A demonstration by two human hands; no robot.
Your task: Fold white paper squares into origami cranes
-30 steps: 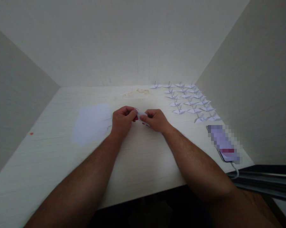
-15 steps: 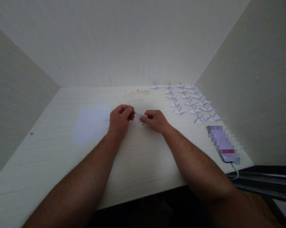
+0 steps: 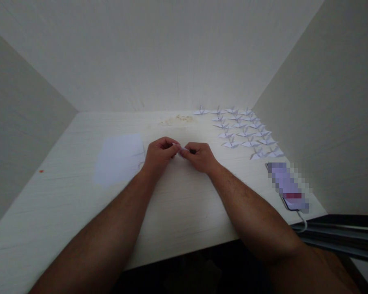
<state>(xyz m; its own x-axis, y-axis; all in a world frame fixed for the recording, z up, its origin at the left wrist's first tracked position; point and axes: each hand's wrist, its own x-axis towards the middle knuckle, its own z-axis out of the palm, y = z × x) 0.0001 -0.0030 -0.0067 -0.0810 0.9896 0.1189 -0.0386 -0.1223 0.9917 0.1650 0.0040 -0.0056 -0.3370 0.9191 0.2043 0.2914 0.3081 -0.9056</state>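
Above the middle of the pale wooden table (image 3: pixel 178 212), my left hand (image 3: pixel 158 157) and my right hand (image 3: pixel 200 156) meet fingertip to fingertip. Both pinch a small folded piece of white paper (image 3: pixel 181 149), of which only a sliver shows between the fingers. Just left of my left hand lies a stack of pale square paper sheets (image 3: pixel 119 158). Several finished white paper cranes (image 3: pixel 243 130) stand in rows at the far right of the table.
A phone (image 3: pixel 288 185) with a white cable lies near the table's right front corner. Plain white walls close in the table at the back and on both sides. A brownish stain (image 3: pixel 176 119) marks the far middle. A small red dot (image 3: pixel 41 171) is at left.
My hands have drawn closer together, so less of the folded paper shows between them than before. Nothing else on the table has moved.
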